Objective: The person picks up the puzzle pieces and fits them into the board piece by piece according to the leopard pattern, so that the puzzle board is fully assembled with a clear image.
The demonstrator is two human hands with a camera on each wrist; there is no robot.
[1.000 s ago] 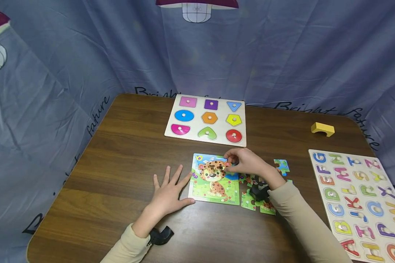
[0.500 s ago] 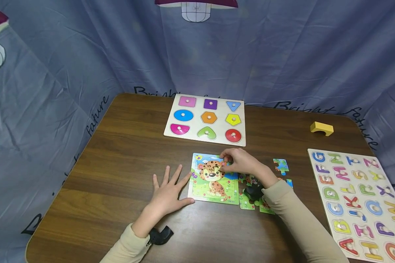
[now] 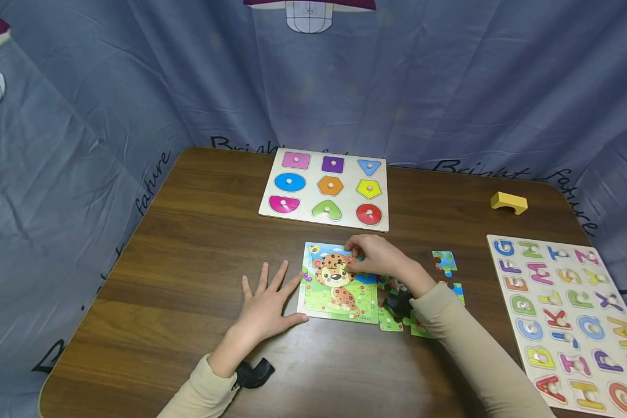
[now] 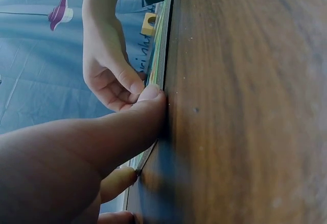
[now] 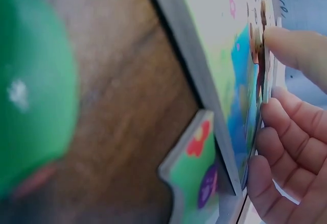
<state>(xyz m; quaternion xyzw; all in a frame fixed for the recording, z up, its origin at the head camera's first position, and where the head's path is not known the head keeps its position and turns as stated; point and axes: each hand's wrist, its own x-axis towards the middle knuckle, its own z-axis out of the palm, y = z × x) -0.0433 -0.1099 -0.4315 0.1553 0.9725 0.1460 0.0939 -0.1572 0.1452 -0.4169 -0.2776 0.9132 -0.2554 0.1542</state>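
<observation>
A leopard jigsaw puzzle (image 3: pixel 337 305) lies in its square tray in front of me. My left hand (image 3: pixel 263 313) rests spread on the table, with index finger and thumb touching the tray's left edge. At the upper right of the picture, my right hand (image 3: pixel 377 255) pinches a puzzle piece (image 5: pixel 264 78) between thumb and fingers. The piece is tilted a little above the board in the right wrist view, and the hand mostly hides it from above. Loose puzzle pieces (image 3: pixel 391 320) lie right of the tray, partly under the right wrist and its black strap.
Behind the jigsaw lies a knobbed shape board (image 3: pixel 316 216). An alphabet board (image 3: pixel 546 316) is at the right, with a yellow arch block (image 3: pixel 509 202) beyond it. Another loose jigsaw piece (image 3: pixel 445 262) sits right of the right hand. A blue printed curtain (image 3: pixel 334 87) surrounds the table.
My right hand has shifted slightly left over the leopard's head, still pinching the piece. The left hand keeps its place at the tray's edge. The head view has drifted slightly.
</observation>
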